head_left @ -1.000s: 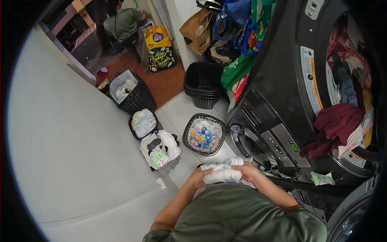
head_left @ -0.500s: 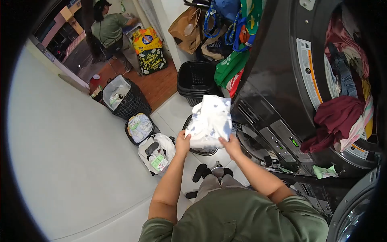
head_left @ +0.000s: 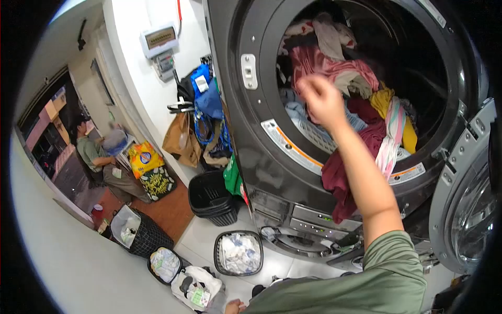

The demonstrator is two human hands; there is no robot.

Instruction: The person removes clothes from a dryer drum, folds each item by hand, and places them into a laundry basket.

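My right hand [head_left: 321, 102] is raised in front of the round opening of a dark dryer [head_left: 246, 131]. Its fingers are half curled and slightly blurred, with nothing visible in them. Behind it, inside the drum, lie a pink satiny cloth [head_left: 334, 65], a yellow cloth [head_left: 384, 97] and other laundry. A maroon garment [head_left: 342, 180] and a striped cloth [head_left: 396, 141] hang over the opening's lower rim. Low at the bottom edge, my left hand [head_left: 235, 306] is partly cut off, its fingers loosely bent. White clothes with blue-grey patches [head_left: 239, 254] lie in a black basket [head_left: 217, 256] on the floor.
The dryer door [head_left: 460, 209] stands swung out at right. Stacked black baskets [head_left: 212, 199], a white bag [head_left: 209, 282], a small bin of clothes [head_left: 166, 264] and a tall hamper [head_left: 151, 235] line the floor. Another person [head_left: 97, 157] stands by the doorway.
Both hands have let go of the white patterned garment, and white clothes now show in the floor basket. My right hand has risen to the dryer opening; my left has dropped low. The view has turned right.
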